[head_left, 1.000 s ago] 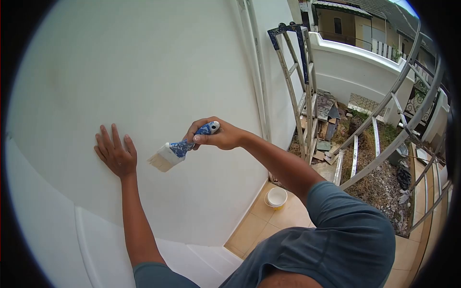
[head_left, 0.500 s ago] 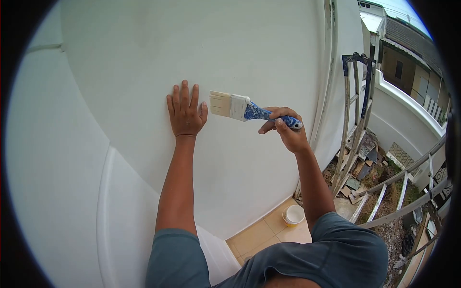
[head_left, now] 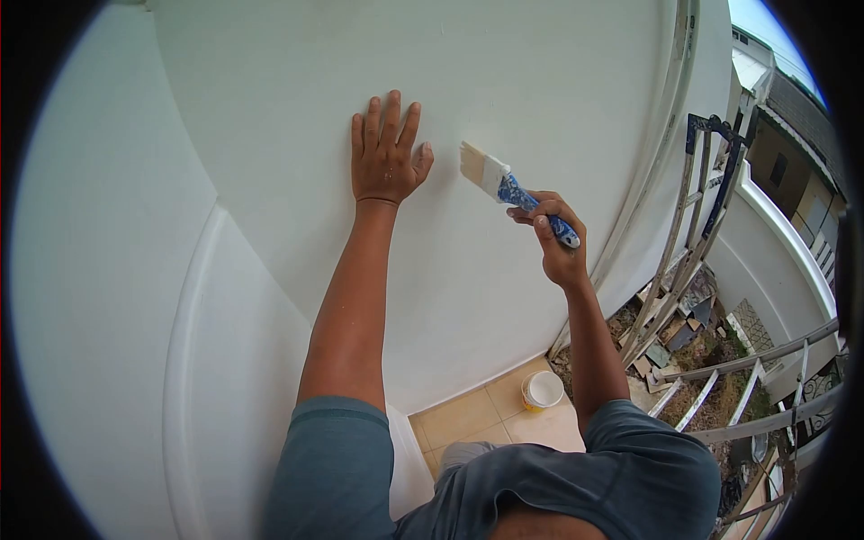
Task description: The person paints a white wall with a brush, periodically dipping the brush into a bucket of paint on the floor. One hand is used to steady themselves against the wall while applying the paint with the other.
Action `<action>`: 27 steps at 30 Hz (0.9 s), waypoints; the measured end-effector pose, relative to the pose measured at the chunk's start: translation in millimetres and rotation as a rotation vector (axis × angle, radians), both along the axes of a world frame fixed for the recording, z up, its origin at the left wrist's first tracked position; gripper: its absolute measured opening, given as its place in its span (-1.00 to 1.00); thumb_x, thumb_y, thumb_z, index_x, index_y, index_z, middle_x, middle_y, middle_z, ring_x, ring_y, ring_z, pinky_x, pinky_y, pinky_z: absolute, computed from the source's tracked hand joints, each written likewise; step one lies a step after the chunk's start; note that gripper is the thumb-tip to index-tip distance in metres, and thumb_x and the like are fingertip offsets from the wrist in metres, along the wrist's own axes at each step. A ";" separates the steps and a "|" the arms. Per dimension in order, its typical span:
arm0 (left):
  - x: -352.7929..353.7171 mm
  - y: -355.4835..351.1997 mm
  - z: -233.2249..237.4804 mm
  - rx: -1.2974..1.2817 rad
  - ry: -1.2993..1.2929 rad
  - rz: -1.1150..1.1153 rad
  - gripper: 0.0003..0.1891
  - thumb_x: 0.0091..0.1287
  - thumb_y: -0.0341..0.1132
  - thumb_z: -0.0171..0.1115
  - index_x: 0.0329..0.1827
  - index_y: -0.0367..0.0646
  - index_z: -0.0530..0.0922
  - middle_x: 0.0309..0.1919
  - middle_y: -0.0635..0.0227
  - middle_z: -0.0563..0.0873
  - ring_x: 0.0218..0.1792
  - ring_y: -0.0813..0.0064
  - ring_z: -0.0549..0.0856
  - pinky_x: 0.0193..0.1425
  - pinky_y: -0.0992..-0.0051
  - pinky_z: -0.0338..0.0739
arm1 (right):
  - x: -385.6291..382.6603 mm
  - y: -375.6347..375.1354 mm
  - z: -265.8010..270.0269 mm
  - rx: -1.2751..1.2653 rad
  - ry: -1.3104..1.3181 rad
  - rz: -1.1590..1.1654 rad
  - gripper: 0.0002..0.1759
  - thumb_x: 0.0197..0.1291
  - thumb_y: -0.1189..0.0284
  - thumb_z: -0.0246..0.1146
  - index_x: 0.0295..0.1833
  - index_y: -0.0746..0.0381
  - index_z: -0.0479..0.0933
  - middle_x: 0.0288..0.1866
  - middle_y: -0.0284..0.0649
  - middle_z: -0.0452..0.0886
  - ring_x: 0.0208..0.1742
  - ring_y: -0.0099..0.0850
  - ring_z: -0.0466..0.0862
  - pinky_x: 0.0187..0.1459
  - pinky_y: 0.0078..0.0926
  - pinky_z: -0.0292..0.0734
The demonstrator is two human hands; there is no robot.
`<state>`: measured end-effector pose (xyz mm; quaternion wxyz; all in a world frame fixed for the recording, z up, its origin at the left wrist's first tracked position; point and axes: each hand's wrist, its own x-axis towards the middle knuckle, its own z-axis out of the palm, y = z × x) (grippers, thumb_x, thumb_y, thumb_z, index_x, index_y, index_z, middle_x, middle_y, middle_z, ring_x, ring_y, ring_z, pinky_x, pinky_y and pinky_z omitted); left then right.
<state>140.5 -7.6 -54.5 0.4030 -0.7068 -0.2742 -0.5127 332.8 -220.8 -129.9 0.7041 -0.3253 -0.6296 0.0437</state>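
Observation:
My left hand (head_left: 385, 162) lies flat against the white wall (head_left: 432, 297), fingers spread and pointing up. To its right, my right hand (head_left: 560, 236) grips a paintbrush (head_left: 515, 191) by its blue, paint-spattered handle. The brush slants up and to the left, its pale bristles at the wall surface. White paint coats the ferrule, and the bristles look splayed at the end. A gap of bare wall separates the bristle tips from my left thumb.
A white bucket with a yellow label (head_left: 544, 390) stands on the tiled floor (head_left: 463, 416) below. A ladder (head_left: 693, 207) leans at the right, with another curved-looking ladder (head_left: 747, 364) beneath it. Rubble (head_left: 679, 328) lies outside. A raised moulding (head_left: 184, 360) runs along the left wall.
The brush has turned from nearly level to a steeper slant, bristles up, and sits farther from my left hand. My left hand stays flat on the wall. The camera view has shifted.

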 end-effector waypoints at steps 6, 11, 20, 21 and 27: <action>-1.3 -1.3 1.1 -0.012 0.009 0.001 -0.39 0.38 0.06 0.12 0.51 0.24 0.43 0.56 0.36 0.36 0.57 0.17 0.27 0.66 0.03 0.11 | 33.4 24.4 -12.0 0.161 0.296 -0.334 -0.76 0.49 0.34 0.25 -0.03 0.34 0.55 -0.01 -0.05 0.68 0.02 -0.24 0.77 0.15 -0.27 0.69; -1.4 -2.7 2.8 -0.013 -0.004 -0.032 -0.36 0.37 0.05 0.14 0.53 0.22 0.40 0.57 0.34 0.34 0.57 0.17 0.28 0.65 0.04 0.13 | 120.1 14.2 -14.3 0.209 0.377 -1.138 -0.80 0.42 0.43 0.30 -0.07 0.37 0.58 -0.13 -0.11 0.63 -0.10 -0.27 0.65 -0.01 -0.32 0.56; -1.4 -2.0 2.4 -0.010 0.007 -0.017 -0.36 0.35 0.04 0.16 0.52 0.20 0.40 0.57 0.34 0.32 0.57 0.17 0.26 0.64 0.03 0.13 | 2.5 8.9 0.0 0.037 0.222 -0.125 -0.89 0.46 0.53 0.21 -0.02 0.33 0.60 -0.12 -0.16 0.69 -0.10 -0.33 0.78 -0.05 -0.38 0.74; -0.9 -1.3 0.3 -0.008 0.005 -0.024 -0.36 0.35 0.04 0.16 0.52 0.20 0.40 0.57 0.34 0.32 0.57 0.17 0.25 0.64 0.03 0.13 | 8.1 0.7 -2.3 0.006 0.323 -0.018 -0.87 0.47 0.52 0.20 0.00 0.34 0.60 -0.11 -0.16 0.69 -0.09 -0.31 0.79 -0.05 -0.37 0.76; -0.4 1.3 0.2 -0.009 0.006 -0.051 -0.35 0.35 0.03 0.16 0.53 0.21 0.38 0.58 0.35 0.31 0.57 0.18 0.26 0.64 0.02 0.13 | 98.0 12.1 -21.6 0.099 0.478 -0.576 -0.77 0.50 0.43 0.21 0.06 0.40 0.58 -0.13 -0.16 0.71 -0.16 -0.41 0.76 -0.05 -0.44 0.73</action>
